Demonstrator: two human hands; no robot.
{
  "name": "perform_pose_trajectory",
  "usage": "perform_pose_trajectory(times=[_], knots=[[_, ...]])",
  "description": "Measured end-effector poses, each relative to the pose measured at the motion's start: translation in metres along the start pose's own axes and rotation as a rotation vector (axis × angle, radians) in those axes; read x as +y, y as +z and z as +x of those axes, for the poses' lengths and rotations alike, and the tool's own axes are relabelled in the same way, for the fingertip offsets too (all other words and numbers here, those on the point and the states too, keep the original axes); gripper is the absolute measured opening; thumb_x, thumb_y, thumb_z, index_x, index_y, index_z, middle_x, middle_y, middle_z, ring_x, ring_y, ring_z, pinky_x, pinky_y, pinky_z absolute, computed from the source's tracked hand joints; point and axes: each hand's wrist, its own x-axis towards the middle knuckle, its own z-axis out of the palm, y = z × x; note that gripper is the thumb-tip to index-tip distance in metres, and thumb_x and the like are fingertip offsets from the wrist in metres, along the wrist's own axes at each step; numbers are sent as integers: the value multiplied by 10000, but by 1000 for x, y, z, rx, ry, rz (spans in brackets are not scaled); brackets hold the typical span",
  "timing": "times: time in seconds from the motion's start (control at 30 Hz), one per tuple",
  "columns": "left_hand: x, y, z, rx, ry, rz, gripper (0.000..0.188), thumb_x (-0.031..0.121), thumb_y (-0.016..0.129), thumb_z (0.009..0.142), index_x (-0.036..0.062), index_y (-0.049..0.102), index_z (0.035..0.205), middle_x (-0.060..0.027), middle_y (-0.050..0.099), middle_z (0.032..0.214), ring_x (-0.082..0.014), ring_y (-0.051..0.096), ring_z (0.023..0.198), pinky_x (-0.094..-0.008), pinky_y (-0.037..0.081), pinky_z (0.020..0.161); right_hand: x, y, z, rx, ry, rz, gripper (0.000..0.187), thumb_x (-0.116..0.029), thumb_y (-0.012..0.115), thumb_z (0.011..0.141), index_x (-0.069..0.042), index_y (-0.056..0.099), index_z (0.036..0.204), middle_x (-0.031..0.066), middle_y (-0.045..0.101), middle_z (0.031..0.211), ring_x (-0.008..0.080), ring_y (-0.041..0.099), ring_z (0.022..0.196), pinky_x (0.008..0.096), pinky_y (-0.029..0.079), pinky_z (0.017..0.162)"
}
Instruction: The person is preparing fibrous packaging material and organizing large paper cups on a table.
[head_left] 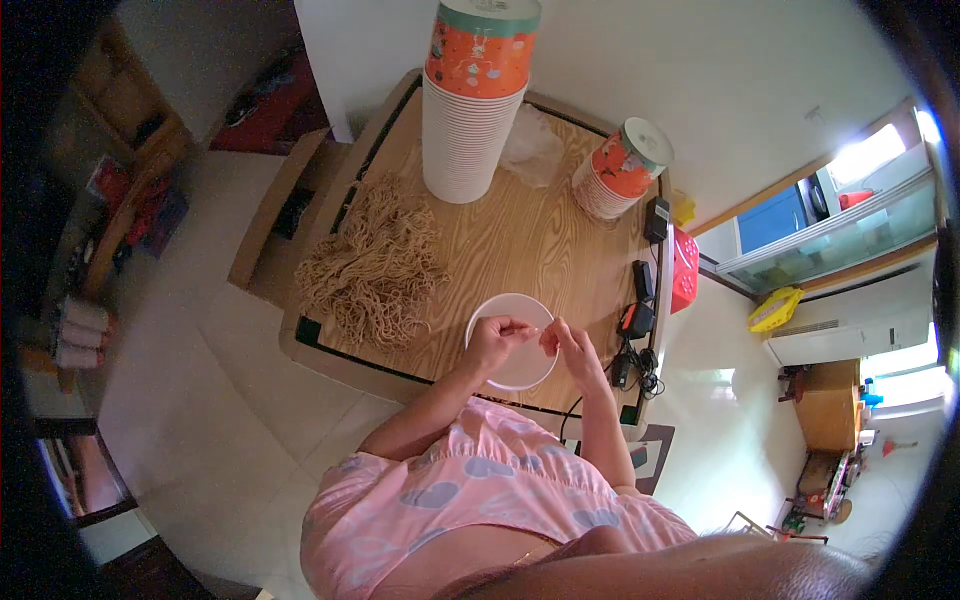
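Observation:
A white round tub (522,370) stands on the wooden table in front of me, its open top facing up. Over its left part is my left hand (496,340), fingers curled and pinched together. My right hand (570,350) is at the tub's right rim, with thumb and fingertips also pressed together. Whatever is between the fingers of either hand is too small to make out. To the left of the tub lies a loose tangled pile of tan twine (375,265).
A tall stack of white paper tubs (465,140), the top one orange and green, rises at the table's back. A shorter stack (622,175) stands back right. Clear plastic (533,148) lies between them. Black adapters and cables (635,320) line the table's (530,230) right edge.

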Motion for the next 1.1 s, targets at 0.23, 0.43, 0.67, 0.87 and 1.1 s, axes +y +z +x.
perform_pose_trajectory(times=[0.23,0.43,0.67,0.87,1.1], knots=[[-6,-1,3,1,48,39,119,104,608,757,4,630,818,-38,627,759,-71,560,686,-209,445,627,12,5,4,86,-91,-93,290,-203,395,903,-30,437,674,-25,387,603,76,357,581,215,308,561],[-10,-2,5,-7,60,1,115,91,608,754,4,624,828,-35,626,768,-64,557,684,-197,443,621,9,1,6,28,41,-22,317,-228,377,908,-40,435,659,-36,386,617,70,354,589,205,297,566],[-11,1,4,-14,75,51,149,163,642,732,21,638,776,-15,619,695,-73,535,634,-227,428,607,16,7,7,-42,-22,-19,273,-191,377,906,-42,444,686,-35,388,637,70,361,611,199,303,581],[-12,1,3,-10,55,74,144,156,644,729,20,636,774,-19,620,702,-74,537,639,-224,428,612,23,2,7,-48,-83,36,184,-130,407,888,-31,446,738,-28,400,666,74,369,627,198,313,596],[-23,1,7,-5,67,68,116,101,622,745,-1,635,798,-32,623,701,-56,545,650,-200,434,579,22,2,3,-3,-110,-38,81,-92,465,846,-30,470,794,-20,448,697,76,411,667,202,348,627]])
